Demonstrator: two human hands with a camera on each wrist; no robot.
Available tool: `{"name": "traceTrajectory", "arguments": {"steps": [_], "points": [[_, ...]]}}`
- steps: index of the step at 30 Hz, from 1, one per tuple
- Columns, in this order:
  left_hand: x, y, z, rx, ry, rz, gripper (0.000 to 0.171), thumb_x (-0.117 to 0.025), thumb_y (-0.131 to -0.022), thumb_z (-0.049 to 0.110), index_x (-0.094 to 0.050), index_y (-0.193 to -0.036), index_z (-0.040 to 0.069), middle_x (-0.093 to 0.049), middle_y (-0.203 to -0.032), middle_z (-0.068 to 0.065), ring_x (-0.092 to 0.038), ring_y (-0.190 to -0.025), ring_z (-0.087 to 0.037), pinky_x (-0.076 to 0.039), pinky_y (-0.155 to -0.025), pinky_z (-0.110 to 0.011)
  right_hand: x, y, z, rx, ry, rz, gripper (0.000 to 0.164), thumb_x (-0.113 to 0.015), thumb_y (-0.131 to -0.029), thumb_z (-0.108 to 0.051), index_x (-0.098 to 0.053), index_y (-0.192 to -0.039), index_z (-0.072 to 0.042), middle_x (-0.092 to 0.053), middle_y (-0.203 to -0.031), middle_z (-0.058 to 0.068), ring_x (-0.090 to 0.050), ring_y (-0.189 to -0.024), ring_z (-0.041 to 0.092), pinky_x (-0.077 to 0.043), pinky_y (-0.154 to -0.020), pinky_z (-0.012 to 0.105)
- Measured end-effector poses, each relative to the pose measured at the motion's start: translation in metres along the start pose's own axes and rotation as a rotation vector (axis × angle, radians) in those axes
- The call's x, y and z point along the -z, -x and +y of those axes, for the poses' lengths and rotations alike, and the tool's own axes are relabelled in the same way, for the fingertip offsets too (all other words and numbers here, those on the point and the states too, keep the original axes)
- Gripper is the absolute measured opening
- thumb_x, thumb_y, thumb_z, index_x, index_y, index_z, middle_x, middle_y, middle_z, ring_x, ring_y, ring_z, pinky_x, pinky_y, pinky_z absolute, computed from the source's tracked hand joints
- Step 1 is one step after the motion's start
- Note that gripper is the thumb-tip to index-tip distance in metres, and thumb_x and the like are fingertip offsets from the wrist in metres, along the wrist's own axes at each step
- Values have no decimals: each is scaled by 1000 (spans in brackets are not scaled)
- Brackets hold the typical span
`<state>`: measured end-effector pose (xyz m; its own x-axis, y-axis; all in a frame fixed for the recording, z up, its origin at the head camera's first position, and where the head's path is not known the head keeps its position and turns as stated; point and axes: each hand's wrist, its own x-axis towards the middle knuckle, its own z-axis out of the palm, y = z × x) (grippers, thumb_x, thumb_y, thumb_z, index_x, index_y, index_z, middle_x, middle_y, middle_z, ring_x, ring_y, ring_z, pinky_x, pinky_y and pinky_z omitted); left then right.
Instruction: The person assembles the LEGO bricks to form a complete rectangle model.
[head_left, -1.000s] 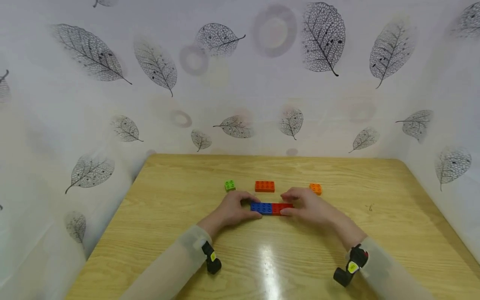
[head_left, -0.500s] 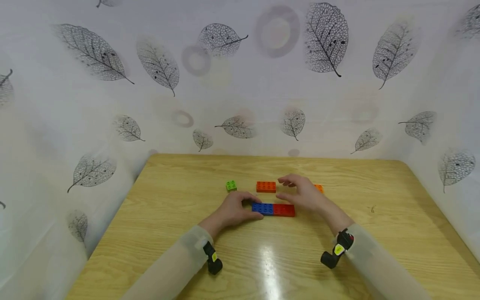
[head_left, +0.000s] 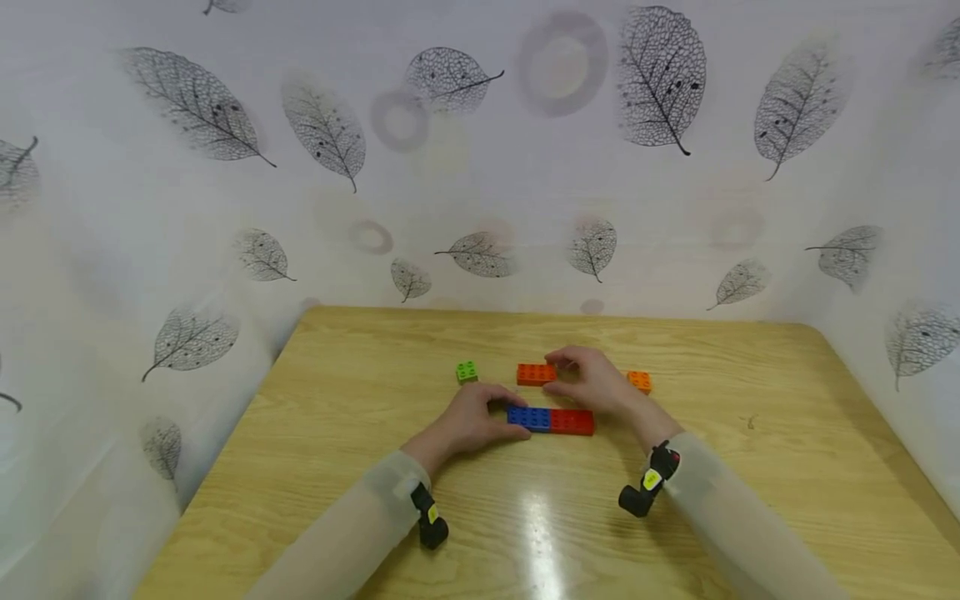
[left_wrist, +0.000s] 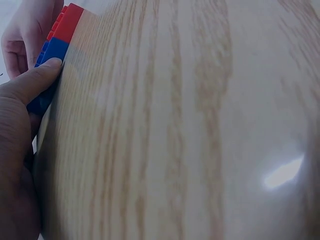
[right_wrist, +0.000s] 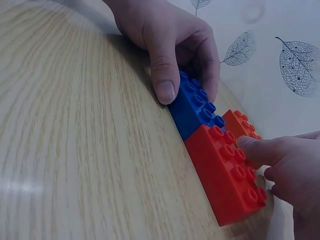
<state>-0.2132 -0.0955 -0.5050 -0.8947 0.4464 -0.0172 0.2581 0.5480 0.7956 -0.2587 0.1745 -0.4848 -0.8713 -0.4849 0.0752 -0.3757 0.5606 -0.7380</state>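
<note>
A blue brick (head_left: 528,418) and a red brick (head_left: 572,422) lie end to end in a row on the table. My left hand (head_left: 474,419) pinches the blue brick's left part between thumb and fingers; in the left wrist view the thumb (left_wrist: 47,70) presses its near side. Behind the row sits an orange-red brick (head_left: 536,375) with two rows of studs. The right hand (head_left: 595,382) has thumb and fingers around its right end. In the right wrist view, the right thumb (right_wrist: 255,149) is against the orange-red brick (right_wrist: 235,122), which is partly hidden behind the red one.
A small green brick (head_left: 467,372) lies behind the left hand. To the right of the right hand is a small orange brick (head_left: 640,382). The wooden table (head_left: 360,350) meets a leaf-patterned cloth (head_left: 480,192) at its back and sides.
My right hand has let go of the red brick and moved back and left to the orange-red brick. The left hand stays on the blue brick. The head view has shifted slightly.
</note>
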Motion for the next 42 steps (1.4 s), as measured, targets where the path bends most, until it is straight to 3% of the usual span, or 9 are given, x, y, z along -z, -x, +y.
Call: {"name": "traceTrajectory", "arguments": {"steps": [9, 18, 27, 34, 42], "points": [[-1, 1, 0, 19, 15, -12, 41, -94, -79, 47, -80, -115, 33, -71, -117, 17, -63, -119, -11, -45, -110, -41, -7, -6, 2, 29, 17, -2, 40, -81, -96, -20, -72, -132, -4, -70, -131, 11, -62, -124, 32, -45, -110, 54], [-2, 0, 1, 17, 17, -10, 41, -94, -79, 46, -80, -115, 31, -72, -117, 16, -63, -119, -11, -46, -109, -40, -5, 1, 1, 9, 24, 12, 39, -81, -97, -21, -72, -133, -6, -70, -129, 8, -63, -121, 28, -47, -109, 51], [-1, 0, 2, 22, 20, -8, 39, -95, -79, 43, -80, -114, 31, -72, -115, 17, -63, -118, -12, -46, -109, -40, 4, 9, -9, 10, -29, 32, 43, -78, -99, -18, -68, -138, -3, -68, -133, 9, -62, -125, 34, -49, -108, 54], [-2, -2, 3, 14, 4, -6, 40, -95, -80, 43, -81, -115, 30, -72, -116, 16, -63, -118, -12, -46, -110, -39, 10, 15, -11, 64, 2, 50, 40, -77, -99, -15, -70, -136, -3, -68, -129, 9, -63, -121, 34, -51, -105, 55], [-2, -1, 2, -11, 0, 7, 40, -95, -80, 43, -81, -115, 29, -73, -117, 14, -64, -117, -13, -47, -108, -40, 14, 24, -16, 120, -35, 64, 38, -78, -98, -13, -71, -134, -3, -69, -126, 8, -64, -120, 33, -51, -104, 55]]}}
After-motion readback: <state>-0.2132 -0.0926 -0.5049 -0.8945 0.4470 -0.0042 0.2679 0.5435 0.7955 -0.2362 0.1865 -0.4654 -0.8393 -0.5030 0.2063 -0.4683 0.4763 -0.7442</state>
